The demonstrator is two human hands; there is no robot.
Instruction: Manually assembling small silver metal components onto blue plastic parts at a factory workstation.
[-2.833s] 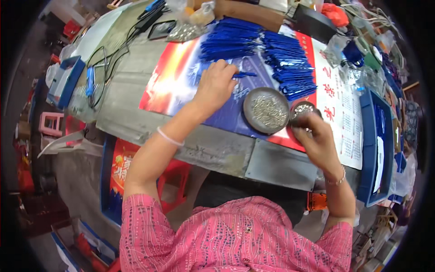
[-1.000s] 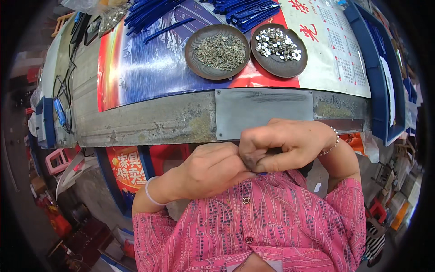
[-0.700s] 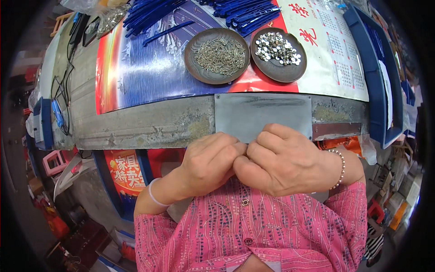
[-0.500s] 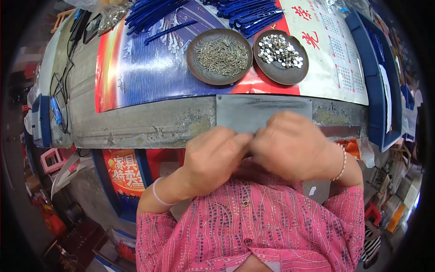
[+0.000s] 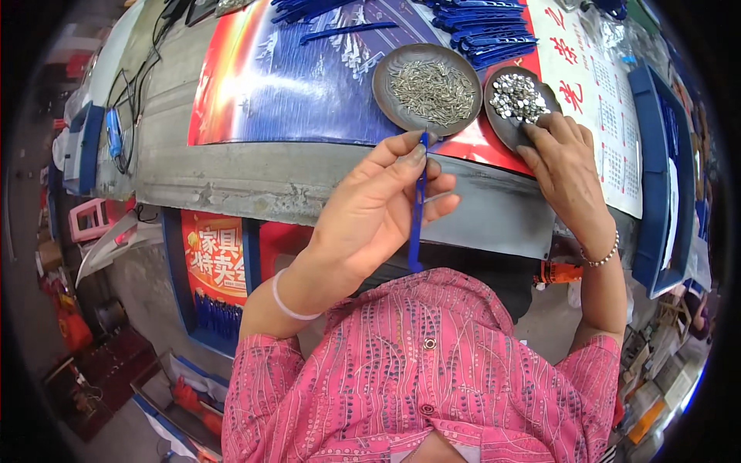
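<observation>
Between the thumb and fingers of my left hand [image 5: 370, 201], a long thin blue plastic strip [image 5: 418, 212] with a bent lower end is pinched upright in front of the table edge. My right hand [image 5: 570, 170] reaches over the right-hand dark dish [image 5: 505, 136], its thumb and index fingertips apart at the near side of a heap of small round silver pieces [image 5: 515, 98]. Whether a piece touches those fingertips is too small to see. Left of it, another dark dish [image 5: 386, 100] holds many short thin metal pins [image 5: 434, 91].
Bundles of blue strips [image 5: 482, 31] lie at the back, and a single blue strip [image 5: 347, 31] lies apart. A grey plate [image 5: 494, 212] covers the table's front edge. Blue bins stand at the right [image 5: 648, 185] and below the table [image 5: 177, 262]. A cable [image 5: 127, 100] runs along the left.
My hands, together over the front edge before, have parted. The right one has moved up and right to the silver pieces; the blue strip now shows in my left hand. The view has shifted.
</observation>
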